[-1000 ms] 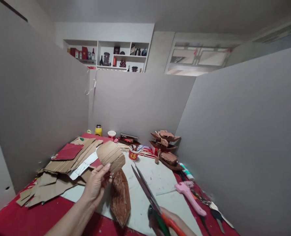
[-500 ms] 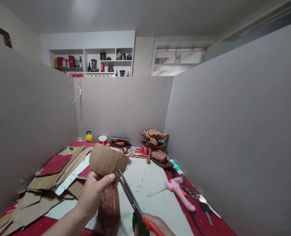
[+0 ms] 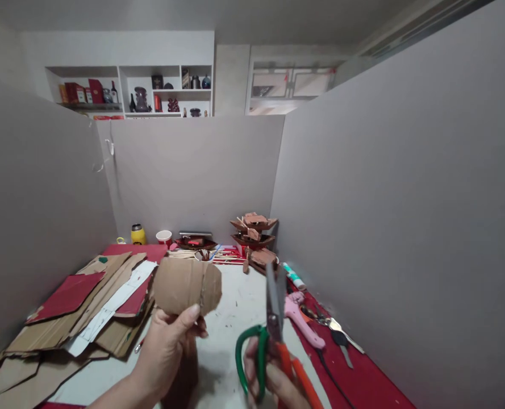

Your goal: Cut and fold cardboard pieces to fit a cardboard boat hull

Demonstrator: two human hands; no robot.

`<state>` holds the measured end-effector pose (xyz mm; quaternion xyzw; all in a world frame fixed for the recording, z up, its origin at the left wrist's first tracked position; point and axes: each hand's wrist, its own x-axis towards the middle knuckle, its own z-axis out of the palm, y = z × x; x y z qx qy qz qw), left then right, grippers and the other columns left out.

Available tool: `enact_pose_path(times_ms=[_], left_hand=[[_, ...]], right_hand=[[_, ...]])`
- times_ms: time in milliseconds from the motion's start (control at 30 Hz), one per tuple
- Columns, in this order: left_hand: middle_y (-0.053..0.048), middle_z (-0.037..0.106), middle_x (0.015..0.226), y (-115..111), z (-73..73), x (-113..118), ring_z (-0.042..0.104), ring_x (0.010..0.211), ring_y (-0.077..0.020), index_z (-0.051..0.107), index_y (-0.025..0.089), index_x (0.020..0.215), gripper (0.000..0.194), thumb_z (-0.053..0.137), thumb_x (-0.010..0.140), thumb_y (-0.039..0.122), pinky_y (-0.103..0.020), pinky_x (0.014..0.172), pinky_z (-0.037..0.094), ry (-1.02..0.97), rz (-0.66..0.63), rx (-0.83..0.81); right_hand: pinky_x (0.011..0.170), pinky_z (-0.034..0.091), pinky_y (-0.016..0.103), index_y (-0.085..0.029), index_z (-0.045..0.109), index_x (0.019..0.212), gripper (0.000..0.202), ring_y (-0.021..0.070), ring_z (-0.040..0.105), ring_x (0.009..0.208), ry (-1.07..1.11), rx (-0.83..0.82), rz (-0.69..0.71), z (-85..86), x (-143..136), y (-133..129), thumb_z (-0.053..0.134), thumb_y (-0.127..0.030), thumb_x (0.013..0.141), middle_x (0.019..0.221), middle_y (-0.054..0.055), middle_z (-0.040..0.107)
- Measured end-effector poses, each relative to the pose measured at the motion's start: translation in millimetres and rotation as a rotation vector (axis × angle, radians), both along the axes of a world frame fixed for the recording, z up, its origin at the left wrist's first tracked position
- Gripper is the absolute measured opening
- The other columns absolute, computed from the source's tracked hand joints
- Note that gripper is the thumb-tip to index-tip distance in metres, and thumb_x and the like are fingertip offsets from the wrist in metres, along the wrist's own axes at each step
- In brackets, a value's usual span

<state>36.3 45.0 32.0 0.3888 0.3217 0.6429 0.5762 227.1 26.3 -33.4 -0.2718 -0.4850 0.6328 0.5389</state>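
My left hand [image 3: 165, 346] pinches a rounded piece of brown cardboard [image 3: 179, 284] along its lower edge, thumb in front. A crease or cut line runs down the cardboard's right part. My right hand [image 3: 273, 375] is closed around scissors [image 3: 273, 307] with a green loop and orange handle parts, their blurred blades pointing up. The blades are apart from the cardboard. Below my left hand a brown corrugated piece [image 3: 184, 375] sits on the white board [image 3: 230, 318], partly hidden by the hand.
Cardboard sheets [image 3: 69, 321] are piled on the left, with a white paper strip [image 3: 111, 309]. Brown model boats [image 3: 254, 233] are stacked at the back. A pink glue gun [image 3: 305, 324] lies right. Grey partitions [image 3: 192, 170] enclose the red-covered table [image 3: 363, 375].
The scissors have come away from the cardboard, moving right and turning upright. My left hand still holds the cardboard, now turned more toward me. The whole view has shifted slightly.
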Motion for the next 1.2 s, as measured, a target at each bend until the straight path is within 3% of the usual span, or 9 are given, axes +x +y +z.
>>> enact_pose_path(times_ms=[100,233,433,600,700,800,867,933,1200], left_hand=[[-0.004,0.064,0.06,-15.1,-13.4,16.5,0.056,0.053,-0.0122,0.073,0.011,0.077,0.021,0.077,0.07,0.031,-0.023,0.053,0.048,0.072,-0.192,-0.106],[-0.004,0.064,0.063,-28.9,-23.5,28.7,0.056,0.053,-0.0123,0.072,0.012,0.079,0.029,0.077,0.069,0.038,-0.023,0.053,0.048,0.124,-0.328,-0.23],[-0.006,0.065,0.055,-9.4,8.1,-11.1,0.056,0.045,-0.0125,0.067,0.015,0.056,0.035,0.073,0.071,0.045,-0.021,0.049,0.043,0.591,-0.747,-0.286],[-0.005,0.067,0.062,11.3,40.9,-38.5,0.058,0.06,-0.0156,0.071,0.019,0.063,0.021,0.073,0.072,0.038,-0.019,0.056,0.045,0.691,-0.019,0.069],[-0.008,0.072,0.087,4.3,38.2,-25.8,0.064,0.083,-0.0222,0.074,0.019,0.085,0.023,0.077,0.068,0.034,-0.024,0.071,0.049,0.621,-0.151,0.035],[-0.006,0.07,0.076,-8.5,25.3,-8.3,0.062,0.068,-0.018,0.072,0.017,0.081,0.02,0.075,0.07,0.034,-0.023,0.062,0.047,0.533,-0.537,-0.131],[-0.004,0.067,0.068,-13.8,20.0,-2.9,0.058,0.059,-0.0143,0.069,0.015,0.073,0.02,0.074,0.072,0.035,-0.022,0.058,0.044,0.474,-0.633,-0.194],[-0.004,0.066,0.067,-14.5,20.9,-4.0,0.057,0.058,-0.014,0.068,0.015,0.07,0.022,0.075,0.07,0.035,-0.022,0.058,0.045,0.427,-0.548,-0.199],[0.0,0.068,0.074,-5.0,38.2,-30.3,0.057,0.068,-0.0126,0.066,0.017,0.075,0.024,0.079,0.066,0.035,-0.019,0.063,0.046,0.277,0.229,-0.021]], right_hand=[[0.054,0.049,0.026,-0.019,0.055,0.101,0.038,0.0149,0.057,0.063,0.024,0.085,-0.148,7.7,-3.5,7.4,0.071,-0.043,0.076,0.083,0.003,0.06],[0.071,0.054,0.036,-0.019,0.055,0.111,0.043,0.0243,0.064,0.083,-0.04,0.064,-0.092,17.9,-4.1,9.4,0.069,-0.039,0.076,0.096,0.009,0.065],[0.082,0.052,0.041,-0.019,0.053,0.12,0.052,0.0271,0.063,0.093,-0.095,0.114,-0.105,29.0,14.2,17.6,0.07,-0.038,0.074,0.102,0.01,0.067],[0.073,0.051,0.034,-0.019,0.06,0.109,0.044,0.0224,0.062,0.081,-0.179,0.081,0.058,37.9,29.3,12.8,0.072,-0.04,0.073,0.093,0.007,0.066],[0.071,0.049,0.032,-0.016,0.061,0.101,0.04,0.0202,0.058,0.075,-0.274,0.065,0.195,43.3,28.5,3.4,0.069,-0.044,0.074,0.082,0.004,0.063],[0.069,0.046,0.029,-0.015,0.058,0.097,0.04,0.0177,0.054,0.074,-0.347,0.086,0.263,48.4,23.8,-2.4,0.069,-0.044,0.073,0.08,0.002,0.058],[0.067,0.044,0.028,-0.016,0.055,0.096,0.039,0.0163,0.051,0.073,-0.351,0.094,0.272,50.1,21.5,-2.6,0.069,-0.044,0.073,0.081,0.002,0.054],[0.064,0.043,0.027,-0.017,0.053,0.096,0.037,0.0151,0.048,0.07,-0.335,0.099,0.239,49.4,20.8,-0.8,0.066,-0.045,0.076,0.081,0.002,0.052],[0.049,0.035,0.023,-0.018,0.058,0.089,0.05,0.0112,0.036,0.053,-0.427,0.115,0.097,38.2,22.0,-7.0,0.057,-0.066,0.074,0.064,-0.001,0.047]])
